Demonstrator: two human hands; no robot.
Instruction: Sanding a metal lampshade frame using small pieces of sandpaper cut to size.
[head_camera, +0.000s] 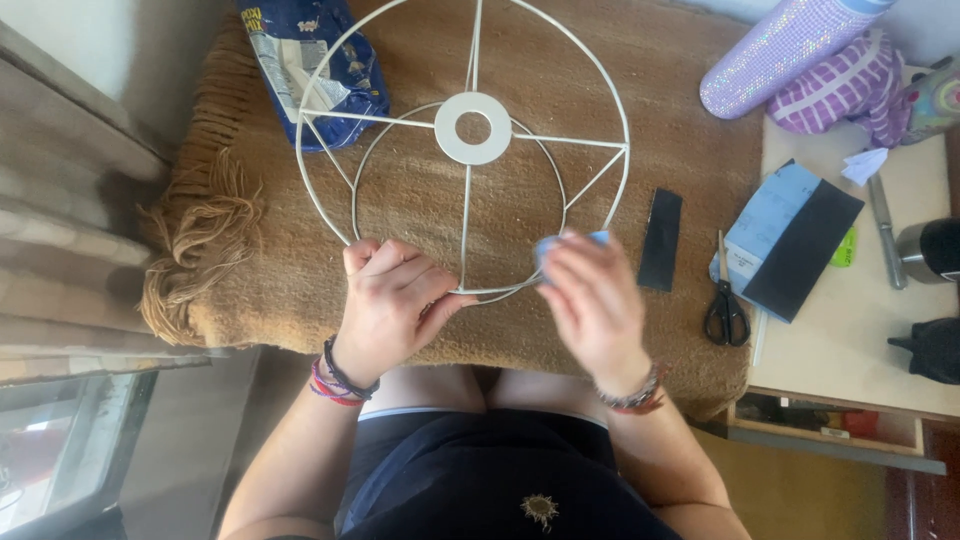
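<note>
Seen from the head camera, we look down on a white wire lampshade frame (470, 130) lying flat on a brown fringed blanket (250, 230). The frame consists of an outer ring, a smaller inner ring, thin spokes and a flat white hub washer (473, 128) at the centre.

Our left hand (388, 305) is curled closed around the near edge of the frame, pinching the wire where the outer ring meets the inner ring. Our right hand (597, 305) is blurred; its fingers are bent around a small pale blue piece (560, 243) held against the same near edge of the frame, but how tightly they close we cannot tell. Both wrists carry bracelets.

Beyond the frame, its far left rim overlaps a blue printed bag (315, 60). Just to the right of the frame a black strip (661, 240) lies on the blanket. Further right, on a pale table (860, 340), we note black-handled scissors (726, 300), a light blue box (770, 215) partly covered by a black sheet (805, 250), and a glittery lilac cylinder (780, 50).
</note>
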